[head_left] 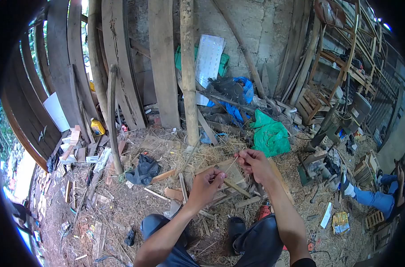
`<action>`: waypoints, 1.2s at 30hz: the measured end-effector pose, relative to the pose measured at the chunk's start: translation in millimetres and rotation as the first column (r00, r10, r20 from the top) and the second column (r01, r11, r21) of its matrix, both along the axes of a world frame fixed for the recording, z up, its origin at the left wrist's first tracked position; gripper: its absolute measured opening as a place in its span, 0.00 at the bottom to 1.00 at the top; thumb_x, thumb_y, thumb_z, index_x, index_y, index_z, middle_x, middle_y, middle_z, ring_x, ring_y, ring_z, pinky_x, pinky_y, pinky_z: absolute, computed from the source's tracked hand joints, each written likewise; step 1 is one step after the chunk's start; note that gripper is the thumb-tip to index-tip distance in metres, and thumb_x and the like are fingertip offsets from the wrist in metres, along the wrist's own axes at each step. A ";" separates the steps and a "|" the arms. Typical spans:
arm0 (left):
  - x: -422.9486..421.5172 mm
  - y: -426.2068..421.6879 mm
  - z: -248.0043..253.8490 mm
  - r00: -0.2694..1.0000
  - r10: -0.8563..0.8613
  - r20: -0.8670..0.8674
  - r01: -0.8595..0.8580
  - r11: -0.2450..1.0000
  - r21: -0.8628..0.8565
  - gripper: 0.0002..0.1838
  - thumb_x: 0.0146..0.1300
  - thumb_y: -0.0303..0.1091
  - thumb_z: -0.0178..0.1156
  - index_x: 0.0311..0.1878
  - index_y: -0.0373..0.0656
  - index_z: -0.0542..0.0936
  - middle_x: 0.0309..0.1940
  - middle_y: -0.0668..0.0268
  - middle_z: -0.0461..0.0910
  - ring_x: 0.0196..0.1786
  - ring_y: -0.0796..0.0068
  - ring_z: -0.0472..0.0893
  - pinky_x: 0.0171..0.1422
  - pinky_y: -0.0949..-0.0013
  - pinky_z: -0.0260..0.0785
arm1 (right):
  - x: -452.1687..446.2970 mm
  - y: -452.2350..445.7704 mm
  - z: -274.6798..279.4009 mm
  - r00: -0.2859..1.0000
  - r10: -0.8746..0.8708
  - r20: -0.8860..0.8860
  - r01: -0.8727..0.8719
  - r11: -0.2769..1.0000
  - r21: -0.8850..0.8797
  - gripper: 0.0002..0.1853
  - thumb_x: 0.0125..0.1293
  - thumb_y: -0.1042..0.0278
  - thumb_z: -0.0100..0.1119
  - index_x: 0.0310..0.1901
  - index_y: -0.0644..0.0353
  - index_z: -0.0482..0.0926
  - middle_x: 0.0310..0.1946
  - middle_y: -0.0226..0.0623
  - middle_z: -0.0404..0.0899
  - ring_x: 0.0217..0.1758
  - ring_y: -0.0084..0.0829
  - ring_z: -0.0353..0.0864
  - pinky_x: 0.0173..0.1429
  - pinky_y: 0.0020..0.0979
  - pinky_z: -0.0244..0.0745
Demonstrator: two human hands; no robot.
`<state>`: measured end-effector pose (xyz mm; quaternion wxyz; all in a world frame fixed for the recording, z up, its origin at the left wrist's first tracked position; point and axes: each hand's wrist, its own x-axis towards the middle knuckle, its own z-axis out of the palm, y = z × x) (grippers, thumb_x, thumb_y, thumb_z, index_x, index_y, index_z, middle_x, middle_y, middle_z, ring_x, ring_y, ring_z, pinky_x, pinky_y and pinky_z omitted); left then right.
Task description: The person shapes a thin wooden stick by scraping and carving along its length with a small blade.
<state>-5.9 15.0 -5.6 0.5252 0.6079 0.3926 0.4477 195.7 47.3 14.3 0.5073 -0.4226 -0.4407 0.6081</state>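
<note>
My left hand is closed in a pinch, thumb against fingers, in front of my knees. To its right and slightly higher, my right hand is also pinched closed. A thin pale strand runs slanting between the two sets of fingertips; whether it is string or a thin sliver of wood I cannot tell. A small dark tip shows at the left fingers, too small to name. Beneath the hands lie wooden boards and sticks on the littered ground.
A green plastic sack and blue tarp lie ahead by the wall. A black plastic bag and yellow jug are at left. Wooden posts stand upright in front. Another person's legs extend in from the right.
</note>
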 end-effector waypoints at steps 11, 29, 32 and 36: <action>-4.3 -1.6 -1.4 0.998 -0.022 0.057 0.023 1.000 -0.011 0.08 0.67 0.29 0.54 0.38 0.33 0.78 0.21 0.72 0.72 0.25 0.86 0.68 0.31 0.78 0.61 | 8.8 9.2 -10.6 0.949 -0.312 -0.037 0.313 0.949 0.027 0.12 0.72 0.64 0.51 0.40 0.65 0.79 0.24 0.22 0.71 0.18 0.12 0.60 0.20 0.19 0.51; 0.8 -4.4 5.0 0.985 0.147 -0.088 -0.140 0.987 0.084 0.06 0.67 0.26 0.54 0.41 0.33 0.77 0.27 0.68 0.78 0.31 0.84 0.76 0.37 0.78 0.67 | -21.2 -4.6 0.5 0.998 -0.052 0.018 0.049 0.989 0.138 0.12 0.69 0.65 0.55 0.43 0.67 0.79 0.23 0.24 0.74 0.18 0.11 0.62 0.20 0.17 0.53; 2.5 -1.0 -1.2 0.986 0.157 -0.058 -0.149 0.980 0.135 0.05 0.67 0.25 0.55 0.41 0.32 0.77 0.27 0.67 0.78 0.31 0.84 0.76 0.37 0.77 0.68 | -20.7 -9.5 6.3 0.991 0.052 0.123 -0.059 0.997 0.055 0.13 0.69 0.64 0.55 0.42 0.67 0.79 0.23 0.24 0.74 0.18 0.11 0.61 0.20 0.18 0.52; 3.2 -2.6 -0.8 0.985 0.159 -0.067 -0.147 0.977 0.152 0.06 0.67 0.25 0.55 0.41 0.32 0.77 0.26 0.67 0.78 0.30 0.84 0.76 0.36 0.77 0.68 | -16.6 -6.7 -1.3 0.994 0.060 0.093 -0.064 0.997 0.041 0.13 0.69 0.63 0.55 0.41 0.66 0.80 0.23 0.23 0.73 0.17 0.12 0.60 0.21 0.18 0.53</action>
